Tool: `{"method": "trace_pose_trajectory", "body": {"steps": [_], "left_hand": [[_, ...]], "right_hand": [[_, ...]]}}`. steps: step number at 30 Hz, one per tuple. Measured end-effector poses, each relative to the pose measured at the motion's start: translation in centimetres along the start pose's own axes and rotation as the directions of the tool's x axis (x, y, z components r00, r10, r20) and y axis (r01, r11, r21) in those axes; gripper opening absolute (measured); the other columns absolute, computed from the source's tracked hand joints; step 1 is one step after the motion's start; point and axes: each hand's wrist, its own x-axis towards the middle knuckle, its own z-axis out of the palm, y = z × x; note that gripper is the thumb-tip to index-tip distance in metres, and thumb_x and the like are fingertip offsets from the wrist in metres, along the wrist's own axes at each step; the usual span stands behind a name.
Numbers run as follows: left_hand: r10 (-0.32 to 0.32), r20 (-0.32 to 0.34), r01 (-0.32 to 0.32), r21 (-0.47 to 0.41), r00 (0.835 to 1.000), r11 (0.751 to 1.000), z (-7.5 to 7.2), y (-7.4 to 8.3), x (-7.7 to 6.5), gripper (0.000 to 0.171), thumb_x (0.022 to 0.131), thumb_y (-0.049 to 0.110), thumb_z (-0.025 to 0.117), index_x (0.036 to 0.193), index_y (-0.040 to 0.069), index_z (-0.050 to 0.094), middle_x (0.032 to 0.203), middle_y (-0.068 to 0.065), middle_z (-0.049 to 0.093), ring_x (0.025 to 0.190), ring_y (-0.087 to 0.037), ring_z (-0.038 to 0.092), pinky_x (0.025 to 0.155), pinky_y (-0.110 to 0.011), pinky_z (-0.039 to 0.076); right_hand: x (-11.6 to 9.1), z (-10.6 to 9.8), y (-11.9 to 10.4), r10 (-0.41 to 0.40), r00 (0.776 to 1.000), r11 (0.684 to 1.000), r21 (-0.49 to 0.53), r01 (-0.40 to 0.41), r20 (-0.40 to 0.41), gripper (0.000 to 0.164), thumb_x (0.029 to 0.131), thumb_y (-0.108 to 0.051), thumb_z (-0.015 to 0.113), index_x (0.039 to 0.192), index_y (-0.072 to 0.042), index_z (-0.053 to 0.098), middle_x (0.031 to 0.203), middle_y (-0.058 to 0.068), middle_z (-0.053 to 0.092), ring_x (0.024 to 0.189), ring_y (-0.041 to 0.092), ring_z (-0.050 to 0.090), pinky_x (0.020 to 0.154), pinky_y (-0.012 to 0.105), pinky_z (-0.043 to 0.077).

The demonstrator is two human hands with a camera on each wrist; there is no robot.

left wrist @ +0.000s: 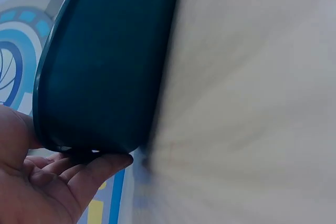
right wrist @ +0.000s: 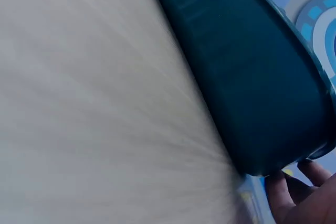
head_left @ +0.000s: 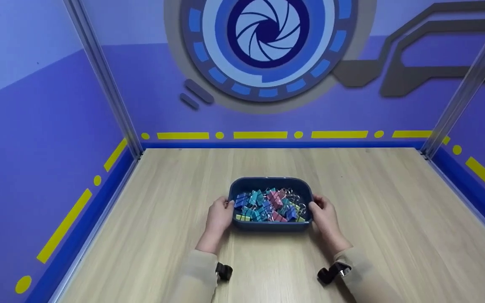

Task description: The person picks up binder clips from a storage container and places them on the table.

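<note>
A dark blue-green plastic bin with rounded corners holds many binder clips in blue, teal, pink and yellow, heaped together. My left hand grips the bin's left end, thumb at the rim and fingers along the outer wall. At the opposite end my right hand holds it the same way. Each wrist view shows the bin's long outer side close up, with fingers against its end wall. Whether the base touches the table cannot be made out for sure.
The bin is over the middle of a light wooden table. Purple-blue printed panels with yellow dashes stand at the back and both sides, joined by metal corner posts. A black wrist camera sits at each sleeve cuff.
</note>
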Motion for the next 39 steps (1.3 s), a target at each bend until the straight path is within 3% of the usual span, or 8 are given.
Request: {"method": "trace_pose_trajectory", "body": {"steps": [4,11,19,23,26,31,35,39], "left_hand": [[0.001,0.024,-0.001,0.005,1.0,1.0,-0.1,0.3,-0.3,0.019,0.1,0.012,0.057,0.104,-0.004,0.067,0.096,-0.016,0.071,0.088,-0.025,0.064,0.084,-0.046,0.053],[-0.001,0.059,-0.003,0.066,0.998,0.998,-0.5,0.9,-0.6,0.019,0.097,0.008,0.058,0.106,-0.007,0.066,0.105,-0.022,0.072,0.097,-0.031,0.068,0.089,-0.049,0.054],[-0.041,0.086,0.031,0.114,0.995,0.993,-0.8,1.4,-0.9,0.025,0.092,0.007,0.06,0.112,-0.009,0.065,0.108,-0.022,0.072,0.095,-0.028,0.066,0.088,-0.047,0.055],[-0.026,0.054,0.015,0.188,0.998,0.982,-0.6,1.3,-1.1,0.026,0.094,0.012,0.063,0.113,-0.005,0.065,0.107,-0.021,0.073,0.094,-0.028,0.068,0.086,-0.047,0.056],[0.061,0.0,-0.058,0.32,0.998,0.946,-0.3,1.1,-1.1,0.021,0.094,0.017,0.068,0.104,-0.001,0.065,0.098,-0.018,0.072,0.091,-0.032,0.07,0.082,-0.048,0.055],[0.199,-0.036,-0.152,0.516,0.979,0.843,-0.1,1.1,-1.2,0.024,0.089,0.019,0.073,0.101,0.0,0.066,0.095,-0.016,0.068,0.095,-0.037,0.066,0.081,-0.049,0.049],[0.232,-0.03,-0.171,0.589,0.972,0.79,-0.1,1.1,-1.3,0.029,0.086,0.019,0.073,0.106,0.0,0.066,0.103,-0.017,0.067,0.1,-0.036,0.062,0.085,-0.048,0.045],[0.228,-0.028,-0.163,0.614,0.973,0.772,0.0,1.3,-1.3,0.032,0.089,0.02,0.071,0.112,-0.001,0.065,0.109,-0.018,0.066,0.104,-0.036,0.059,0.089,-0.048,0.043]], "right_hand": [[-0.1,-0.3,0.2,-0.022,1.0,0.999,-0.032,0.022,0.018,0.049,0.094,-0.005,0.046,0.141,0.008,0.053,0.139,0.028,0.058,0.127,0.029,0.053,0.098,0.015,0.037],[-0.2,-0.2,0.3,-0.055,0.998,0.997,-0.053,0.054,-0.008,0.036,0.092,-0.002,0.047,0.123,0.008,0.061,0.121,0.023,0.063,0.099,0.014,0.053,0.088,0.017,0.039],[-0.4,-0.3,0.4,-0.063,0.998,0.997,-0.045,0.062,-0.01,0.034,0.09,0.0,0.046,0.12,0.008,0.061,0.115,0.022,0.063,0.091,0.009,0.052,0.083,0.018,0.041],[-0.5,-0.2,0.6,-0.067,0.998,0.997,-0.037,0.066,-0.011,0.033,0.089,0.001,0.046,0.118,0.008,0.062,0.113,0.022,0.063,0.09,0.009,0.051,0.082,0.019,0.041],[-0.4,-0.2,0.7,-0.066,0.998,0.997,-0.051,0.066,-0.009,0.033,0.089,0.001,0.046,0.117,0.007,0.062,0.113,0.021,0.063,0.092,0.01,0.052,0.083,0.019,0.04],[-0.4,-0.4,0.5,-0.046,0.999,0.998,-0.048,0.046,0.008,0.034,0.09,0.003,0.046,0.119,0.009,0.061,0.115,0.023,0.062,0.093,0.011,0.052,0.084,0.019,0.04],[-0.3,-0.4,0.7,-0.05,0.999,0.997,-0.054,0.051,0.005,0.035,0.09,0.002,0.047,0.12,0.009,0.061,0.115,0.023,0.063,0.094,0.011,0.052,0.085,0.019,0.04],[-0.4,-0.3,0.5,-0.066,0.998,0.997,-0.052,0.065,0.0,0.034,0.089,0.001,0.046,0.118,0.007,0.062,0.113,0.022,0.063,0.093,0.011,0.052,0.084,0.019,0.04]]}}
